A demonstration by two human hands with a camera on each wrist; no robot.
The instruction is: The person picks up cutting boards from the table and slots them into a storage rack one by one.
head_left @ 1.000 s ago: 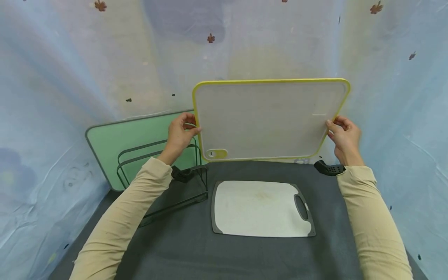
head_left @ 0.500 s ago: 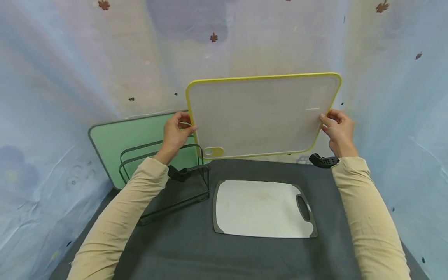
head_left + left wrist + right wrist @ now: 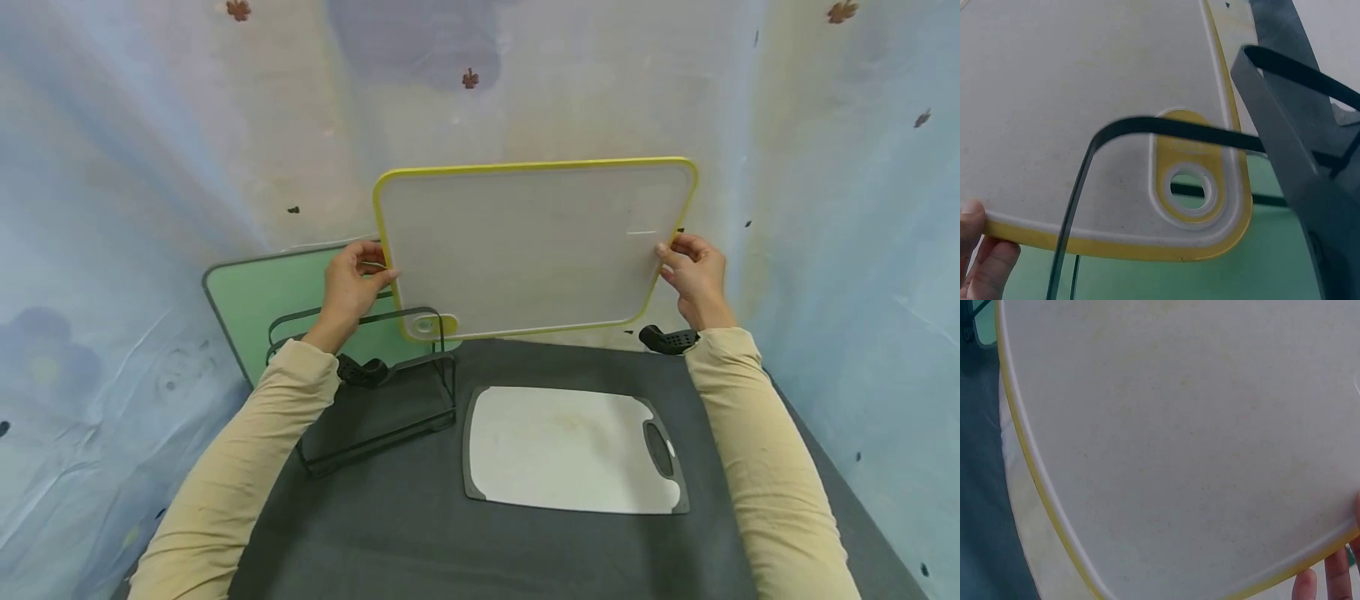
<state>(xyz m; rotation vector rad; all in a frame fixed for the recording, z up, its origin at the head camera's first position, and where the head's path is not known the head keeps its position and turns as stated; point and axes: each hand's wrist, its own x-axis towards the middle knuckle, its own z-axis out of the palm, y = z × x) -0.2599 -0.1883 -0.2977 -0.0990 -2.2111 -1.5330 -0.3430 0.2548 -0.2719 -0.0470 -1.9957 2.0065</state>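
A white cutting board with a yellow rim (image 3: pixel 532 242) is held up on its long edge, tilted slightly. My left hand (image 3: pixel 354 287) pinches its left edge between thumb and fingers. At the right edge my right hand (image 3: pixel 692 271) grips it the same way. Below the left hand stands a dark wire rack (image 3: pixel 408 425). One of its loops (image 3: pixel 1141 125) crosses in front of the board's yellow corner hole (image 3: pixel 1191 194), and another wire shows behind through that hole. A green board (image 3: pixel 262 292) leans behind the rack, partly hidden by it and the left arm.
On the dark grey tablecloth (image 3: pixel 480 550), right of the rack, lies a white cutting board with grey ends (image 3: pixel 562 450) and a handle slot. A pale patterned curtain (image 3: pixel 585 92) hangs behind the table and along both sides.
Both hands have carried the yellow-rimmed cutting board leftward, and its lower left corner now lies behind a rack loop. The rack and the other boards stay put.
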